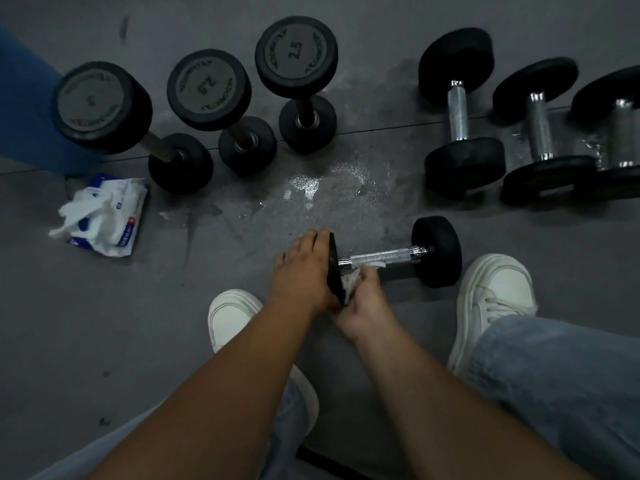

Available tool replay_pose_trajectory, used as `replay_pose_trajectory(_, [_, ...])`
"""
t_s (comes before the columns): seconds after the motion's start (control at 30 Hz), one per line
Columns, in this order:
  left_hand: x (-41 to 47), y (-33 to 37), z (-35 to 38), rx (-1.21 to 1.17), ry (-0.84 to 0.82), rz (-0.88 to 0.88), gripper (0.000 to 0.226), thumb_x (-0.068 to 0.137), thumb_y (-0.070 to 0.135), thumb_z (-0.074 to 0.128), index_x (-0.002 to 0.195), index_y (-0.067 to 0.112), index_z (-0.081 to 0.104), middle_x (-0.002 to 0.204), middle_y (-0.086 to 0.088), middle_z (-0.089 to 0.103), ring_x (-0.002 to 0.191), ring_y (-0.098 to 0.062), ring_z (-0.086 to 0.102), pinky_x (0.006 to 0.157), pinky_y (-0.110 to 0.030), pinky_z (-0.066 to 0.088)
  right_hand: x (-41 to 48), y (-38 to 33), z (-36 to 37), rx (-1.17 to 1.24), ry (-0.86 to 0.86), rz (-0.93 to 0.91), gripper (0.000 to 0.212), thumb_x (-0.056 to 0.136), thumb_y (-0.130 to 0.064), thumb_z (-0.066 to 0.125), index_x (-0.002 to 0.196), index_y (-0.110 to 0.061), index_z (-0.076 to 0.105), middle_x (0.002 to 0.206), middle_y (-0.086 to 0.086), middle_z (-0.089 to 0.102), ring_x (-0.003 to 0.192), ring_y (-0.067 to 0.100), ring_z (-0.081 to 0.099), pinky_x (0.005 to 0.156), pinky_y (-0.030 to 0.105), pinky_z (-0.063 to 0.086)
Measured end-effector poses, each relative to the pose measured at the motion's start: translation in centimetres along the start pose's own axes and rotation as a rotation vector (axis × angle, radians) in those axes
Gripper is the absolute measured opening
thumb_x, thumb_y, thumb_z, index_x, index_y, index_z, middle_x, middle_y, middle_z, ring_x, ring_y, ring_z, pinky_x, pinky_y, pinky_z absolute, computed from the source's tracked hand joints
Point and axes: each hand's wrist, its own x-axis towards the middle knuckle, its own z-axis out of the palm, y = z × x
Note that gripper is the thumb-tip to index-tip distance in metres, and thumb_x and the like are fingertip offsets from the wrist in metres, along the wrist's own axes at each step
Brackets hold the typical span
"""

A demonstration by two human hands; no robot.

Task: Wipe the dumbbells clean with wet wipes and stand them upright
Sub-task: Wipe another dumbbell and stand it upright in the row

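3 upright dumbbells (209, 88) stand at the far left, apparently done. 3 lying dumbbells (459, 112) wait on their sides at the far right. The 7th dumbbell (437, 251) lies on the floor (207, 306) between the person's shoes, mid-wipe. The left hand (304, 268) curls over its left head to steady it. The right hand (363, 299) pinches a wet wipe (349, 280) against the handle beside that head.
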Motion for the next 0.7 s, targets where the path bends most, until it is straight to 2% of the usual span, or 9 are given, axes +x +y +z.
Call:
replay_pose_trajectory(0.03, [0.1,-0.1,0.0,-0.001,0.002,0.001,0.119,0.058,0.044,0.085,0.152,0.024,0.015,0.156,0.001,0.022,0.144,-0.021,0.027,0.113,-0.046,0.027,0.1,0.1,0.1,-0.018,0.012,-0.007,0.05,0.099,-0.045,0.034,0.122,-0.011,0.062,0.111,0.012,0.069,0.099,0.026,0.066,0.084,0.034,0.054])
replay_pose_trajectory(0.1, [0.2,-0.1,0.0,-0.004,-0.005,0.006,0.116,0.06,0.043,0.084,0.152,0.024,0.016,0.156,0.001,0.023,0.143,-0.022,0.027,0.114,-0.046,0.027,-0.2,0.5,-0.2,-0.005,0.048,-0.005,0.04,0.103,-0.038,0.036,0.106,-0.012,0.065,0.09,0.005,0.073,0.08,0.018,0.067,0.061,0.023,0.054])
replay_pose_trajectory(0.2, [0.0,-0.1,-0.2,-0.018,-0.005,0.008,0.111,0.064,0.042,0.081,0.152,0.024,0.017,0.156,0.0,0.024,0.144,-0.022,0.026,0.114,-0.047,0.027,-0.2,0.9,-0.6,-0.016,0.07,-0.03,0.023,0.102,-0.02,0.045,0.089,-0.013,0.063,0.062,0.0,0.07,0.05,0.01,0.064,0.036,0.014,0.039])
replay_pose_trajectory(0.33, [-0.1,0.0,-0.3,-0.032,-0.011,0.009,0.114,0.061,0.044,0.083,0.152,0.024,0.018,0.155,0.0,0.025,0.144,-0.022,0.026,0.113,-0.048,0.027,0.8,-0.3,-0.5,-0.206,0.164,-0.126,0.023,0.094,-0.002,0.05,0.076,-0.014,0.058,0.059,0.003,0.057,0.038,0.009,0.047,0.031,0.013,0.024])
replay_pose_trajectory(0.43, [0.0,-0.1,-0.3,-0.038,-0.01,0.012,0.112,0.062,0.045,0.082,0.151,0.024,0.019,0.154,0.0,0.026,0.143,-0.022,0.028,0.112,-0.046,0.027,0.2,-1.6,0.4,-0.213,0.151,-0.106,0.027,0.095,0.0,0.043,0.074,-0.013,0.055,0.06,0.004,0.057,0.038,0.008,0.053,0.033,0.014,0.035])
replay_pose_trajectory(0.5, [0.2,-0.1,-0.3,-0.034,-0.006,0.013,0.108,0.064,0.042,0.081,0.151,0.024,0.019,0.154,0.0,0.027,0.142,-0.022,0.03,0.111,-0.046,0.027,-0.4,-1.8,1.0,-0.092,0.102,-0.065,0.024,0.097,-0.005,0.043,0.081,-0.012,0.059,0.061,0.005,0.062,0.051,0.015,0.06,0.047,0.023,0.048])
replay_pose_trajectory(0.57, [0.4,-0.2,-0.3,-0.027,-0.006,0.01,0.108,0.064,0.042,0.081,0.15,0.023,0.019,0.153,0.0,0.028,0.142,-0.022,0.03,0.111,-0.045,0.028,-0.5,-1.0,1.1,-0.015,0.064,-0.096,0.019,0.101,-0.014,0.043,0.098,-0.014,0.062,0.061,0.004,0.065,0.053,0.015,0.061,0.052,0.025,0.052])
replay_pose_trajectory(0.63, [0.3,-0.2,-0.2,-0.034,0.0,0.009,0.108,0.064,0.044,0.08,0.151,0.023,0.019,0.154,0.0,0.027,0.142,-0.022,0.029,0.112,-0.045,0.028,0.1,-1.0,1.5,-0.017,0.069,-0.1,0.027,0.102,-0.021,0.044,0.122,-0.012,0.06,0.078,0.008,0.068,0.058,0.017,0.063,0.057,0.027,0.054])
replay_pose_trajectory(0.7, [0.1,-0.1,-0.2,-0.043,0.003,0.015,0.106,0.065,0.044,0.079,0.15,0.023,0.02,0.153,-0.001,0.028,0.141,-0.023,0.03,0.111,-0.045,0.029,-0.1,-1.7,1.6,-0.046,0.064,-0.076,0.038,0.101,-0.01,0.038,0.134,-0.017,0.055,0.071,0.006,0.068,0.047,0.013,0.059,0.047,0.02,0.05])
